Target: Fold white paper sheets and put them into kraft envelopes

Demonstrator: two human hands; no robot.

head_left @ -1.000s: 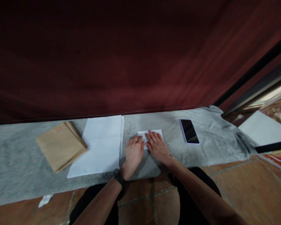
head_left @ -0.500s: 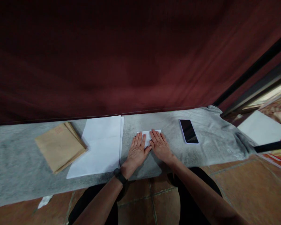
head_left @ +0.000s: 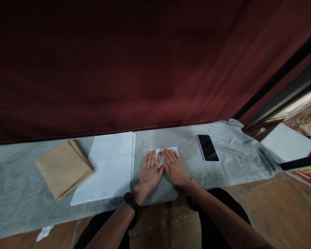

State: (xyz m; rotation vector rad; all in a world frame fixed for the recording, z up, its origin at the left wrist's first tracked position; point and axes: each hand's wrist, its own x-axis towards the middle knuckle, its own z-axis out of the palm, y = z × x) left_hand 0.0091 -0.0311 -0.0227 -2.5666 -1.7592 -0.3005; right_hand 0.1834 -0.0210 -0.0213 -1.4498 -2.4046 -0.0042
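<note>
A small folded white paper (head_left: 168,151) lies on the grey cloth (head_left: 20,193) in front of me. My left hand (head_left: 149,171) rests flat on its left part, fingers stretched out and close together. My right hand (head_left: 174,167) lies flat on its right part, fingers spread, beside the left hand. Both palms cover most of the paper; only its far edge shows. A dark band sits on my left wrist.
A stack of white sheets (head_left: 109,166) lies to the left, with brown envelopes (head_left: 63,167) beyond it. A dark phone (head_left: 208,148) lies face up to the right. A dark red curtain (head_left: 145,69) hangs behind. Another white sheet (head_left: 285,141) lies far right, past the cloth's crumpled end.
My left hand has slid from beside the paper onto it, close against my right hand. The view has tipped slightly, shifting everything a little down.
</note>
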